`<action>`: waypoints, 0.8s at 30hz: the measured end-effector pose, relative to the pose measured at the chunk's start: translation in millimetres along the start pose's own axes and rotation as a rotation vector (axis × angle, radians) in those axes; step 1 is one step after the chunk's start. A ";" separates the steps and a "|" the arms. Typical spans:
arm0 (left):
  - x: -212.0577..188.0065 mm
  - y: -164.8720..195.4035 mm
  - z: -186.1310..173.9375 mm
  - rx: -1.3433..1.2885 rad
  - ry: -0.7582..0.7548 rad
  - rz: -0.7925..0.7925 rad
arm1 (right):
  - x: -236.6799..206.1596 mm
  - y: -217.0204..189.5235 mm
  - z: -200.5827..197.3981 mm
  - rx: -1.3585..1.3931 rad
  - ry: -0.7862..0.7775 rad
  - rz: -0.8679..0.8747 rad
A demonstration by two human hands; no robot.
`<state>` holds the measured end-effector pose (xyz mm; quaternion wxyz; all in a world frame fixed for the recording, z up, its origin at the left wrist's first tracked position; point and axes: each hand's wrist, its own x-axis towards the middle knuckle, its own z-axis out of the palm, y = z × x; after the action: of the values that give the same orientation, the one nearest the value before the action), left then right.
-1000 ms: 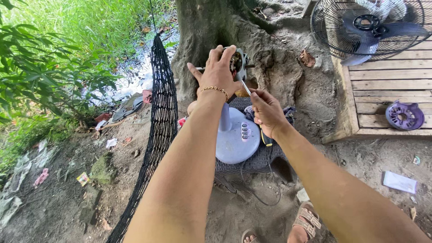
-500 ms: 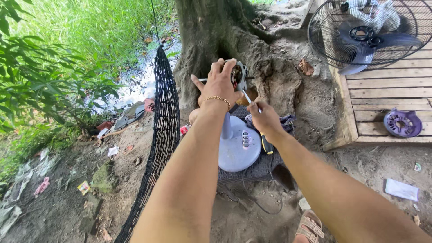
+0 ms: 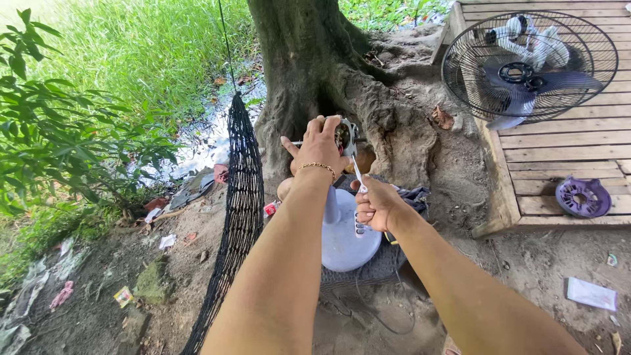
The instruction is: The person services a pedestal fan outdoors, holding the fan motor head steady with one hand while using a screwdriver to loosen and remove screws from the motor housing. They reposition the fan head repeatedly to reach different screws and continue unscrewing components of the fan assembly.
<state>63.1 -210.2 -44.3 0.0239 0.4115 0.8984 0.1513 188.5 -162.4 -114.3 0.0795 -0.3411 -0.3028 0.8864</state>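
Observation:
My left hand (image 3: 321,146) grips the bare motor (image 3: 342,135) at the top of a stand fan, whose pale blue-white round base (image 3: 345,240) and column stand on the dirt below. My right hand (image 3: 376,205) is closed around the handle of a screwdriver (image 3: 357,172); its shaft points up to the motor. A gold bracelet sits on my left wrist. The fan's grille and blades are off the stand.
A fan guard with blades (image 3: 528,68) lies on a wooden platform (image 3: 565,151) at right, beside a purple round part (image 3: 582,197). A tree trunk (image 3: 309,59) rises just behind the fan. A black net hammock (image 3: 240,197) hangs at left. Litter and grass lie at left.
The view has shifted slightly, so things sit lower in frame. My right hand has dropped a little lower along the screwdriver; my left hand still holds the motor.

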 end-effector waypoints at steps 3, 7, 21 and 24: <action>1.0 -1.6 -6.2 0.004 -0.005 0.008 | 4.0 -8.7 -2.6 0.184 -0.211 0.088; 6.8 2.3 -15.7 0.039 -0.070 -0.029 | 8.9 -17.0 0.9 0.411 -0.262 0.115; 14.3 -7.1 0.3 0.010 0.032 -0.034 | -1.1 9.3 -14.9 0.221 -0.126 -0.171; 11.9 -4.6 -6.5 0.025 0.010 -0.039 | 2.0 9.5 -2.0 0.222 -0.064 -0.190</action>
<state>50.7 -205.7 -38.5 0.0172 0.3934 0.9082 0.1419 188.9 -168.4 -122.3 0.1904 -0.2719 -0.2362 0.9133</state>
